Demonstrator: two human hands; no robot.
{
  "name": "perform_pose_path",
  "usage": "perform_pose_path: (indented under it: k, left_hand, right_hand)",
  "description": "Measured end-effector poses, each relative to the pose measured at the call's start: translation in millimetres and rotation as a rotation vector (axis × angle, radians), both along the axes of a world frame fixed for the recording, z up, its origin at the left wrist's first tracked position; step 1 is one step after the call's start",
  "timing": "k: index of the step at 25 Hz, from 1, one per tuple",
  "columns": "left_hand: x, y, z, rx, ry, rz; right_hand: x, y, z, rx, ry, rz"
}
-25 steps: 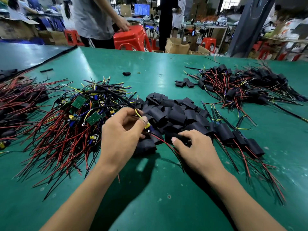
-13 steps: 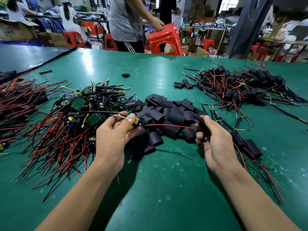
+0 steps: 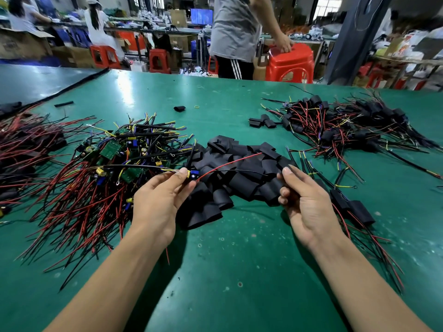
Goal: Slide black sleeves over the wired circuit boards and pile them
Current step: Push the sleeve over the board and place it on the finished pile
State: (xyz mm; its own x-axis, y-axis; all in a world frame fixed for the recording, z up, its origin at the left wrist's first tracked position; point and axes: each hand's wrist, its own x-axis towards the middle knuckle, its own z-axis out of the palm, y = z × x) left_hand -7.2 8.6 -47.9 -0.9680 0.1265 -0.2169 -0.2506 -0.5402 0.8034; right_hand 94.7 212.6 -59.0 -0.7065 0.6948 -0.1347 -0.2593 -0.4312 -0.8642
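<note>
The wired circuit board [image 3: 193, 174] is hanging just above the table between the two hands. The left hand [image 3: 157, 204] is pinching it tightly between thumb and fingertips, beside its blue and yellow parts. Its red wire [image 3: 230, 163] and a thin black one are arching rightward over the pile of black sleeves [image 3: 239, 149]. The right hand [image 3: 306, 202] is curling its fingers round a single sleeve [image 3: 273, 190] at the right edge of that pile, with the thumb lying on top. How far this sleeve is lifting clear of its neighbours is hard to tell.

Left of the left hand, a heap of bare boards [image 3: 112, 149] is sprawling with red and black leads fanning outward. Just right of the right hand, a few sleeved boards [image 3: 359, 212] are lying with their wires trailing toward the near edge, and a larger sleeved stack [image 3: 335, 130] is sitting farther back. Everything is resting on the green table [image 3: 239, 271]. Beyond it, a person in a grey shirt [image 3: 235, 27] is touching a red stool [image 3: 290, 65]
</note>
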Motion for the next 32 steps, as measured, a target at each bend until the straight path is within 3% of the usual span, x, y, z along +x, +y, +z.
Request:
perform_pose_path:
  k: [14, 25, 32]
  left_hand:
    - [-6, -4, 0, 0.070, -0.052, 0.020]
    - [-2, -1, 1, 0.014, -0.047, -0.160]
    - [-1, -2, 3, -0.031, -0.058, -0.151]
  right_hand:
    - [-2, -14, -7, 0.076, 0.082, 0.187]
    - [-3, -12, -5, 0.017, 0.059, 0.080]
    - [-4, -10, -4, 0.012, 0.128, 0.071]
